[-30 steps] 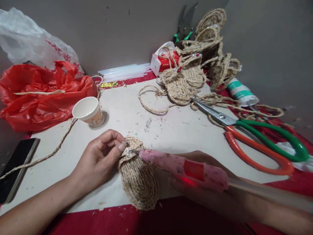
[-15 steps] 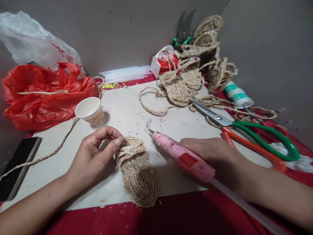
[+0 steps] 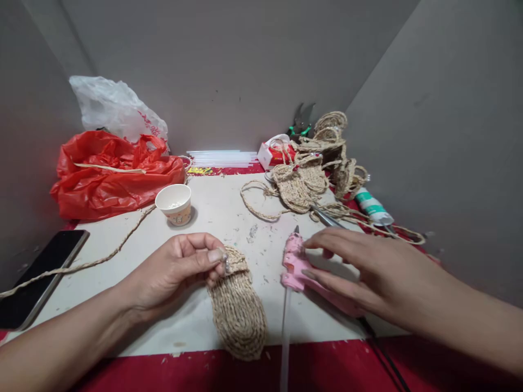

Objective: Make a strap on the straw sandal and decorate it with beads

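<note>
My left hand [image 3: 175, 272] pinches the upper end of a small woven straw slipper [image 3: 240, 318], near its strap with shiny clear beads [image 3: 226, 262]. The slipper's rounded sole points toward me on the pale board. A pink hot glue gun [image 3: 295, 267] lies on its side to the right, nozzle away from me, with a long clear glue stick [image 3: 286, 326] coming out of its back. Over its handle is my right hand [image 3: 368, 267], open, its fingers spread; whether the fingertips still touch the gun I cannot tell.
A paper cup [image 3: 174, 201] with small white bits stands behind my left hand. Further left are a red plastic bag [image 3: 118, 185] and a phone [image 3: 49, 272] crossed by a straw cord [image 3: 102, 258]. Braided straw pieces [image 3: 296, 188] and partly hidden scissors [image 3: 324, 216] lie back right.
The glue gun has been laid down on the board and my right hand has opened from around it. My left thumb and fingers have shifted to the slipper's beaded strap. The view has tilted up.
</note>
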Demonstrator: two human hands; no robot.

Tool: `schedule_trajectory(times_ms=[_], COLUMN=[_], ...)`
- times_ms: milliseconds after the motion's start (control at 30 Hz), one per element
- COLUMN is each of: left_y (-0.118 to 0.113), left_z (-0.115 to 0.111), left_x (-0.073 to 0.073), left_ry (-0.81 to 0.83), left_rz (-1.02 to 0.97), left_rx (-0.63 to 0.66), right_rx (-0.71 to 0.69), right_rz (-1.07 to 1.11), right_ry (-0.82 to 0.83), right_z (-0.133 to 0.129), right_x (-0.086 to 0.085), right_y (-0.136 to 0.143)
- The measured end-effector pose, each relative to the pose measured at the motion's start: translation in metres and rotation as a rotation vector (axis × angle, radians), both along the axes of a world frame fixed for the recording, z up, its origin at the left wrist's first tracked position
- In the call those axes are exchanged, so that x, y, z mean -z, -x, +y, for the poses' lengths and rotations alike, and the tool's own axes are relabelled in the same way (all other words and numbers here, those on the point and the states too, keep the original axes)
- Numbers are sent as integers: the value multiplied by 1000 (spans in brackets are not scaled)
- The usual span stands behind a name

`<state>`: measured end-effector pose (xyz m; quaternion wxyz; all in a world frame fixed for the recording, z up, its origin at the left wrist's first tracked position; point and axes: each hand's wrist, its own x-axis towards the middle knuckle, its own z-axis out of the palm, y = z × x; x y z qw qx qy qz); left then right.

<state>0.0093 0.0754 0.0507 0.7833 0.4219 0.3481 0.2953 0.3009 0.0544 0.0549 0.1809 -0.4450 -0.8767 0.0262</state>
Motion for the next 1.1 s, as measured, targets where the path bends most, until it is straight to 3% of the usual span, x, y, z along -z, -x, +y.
schedule_trajectory(times_ms=[133,300,533,833,1100], left_y=[-4,-7,-10,-13,-11], left_z=[-2,-3,-7,-16,-19], left_x=[1,6,10,2,5], left_ry=[25,62,42,37,13], left_rz=[0,-39,0,82,94], left_rx=[-11,-26,-90,-178,-136], right_rx=[-232,-430,-453,-507,-536], right_rz=[238,205,109,4,121], right_ry=[-59,-231,-293,-353,-331], right_z=[-2,8,13,12,11], right_x=[-18,-8,-7,-8,8], right_y=[50,88,80,86,78])
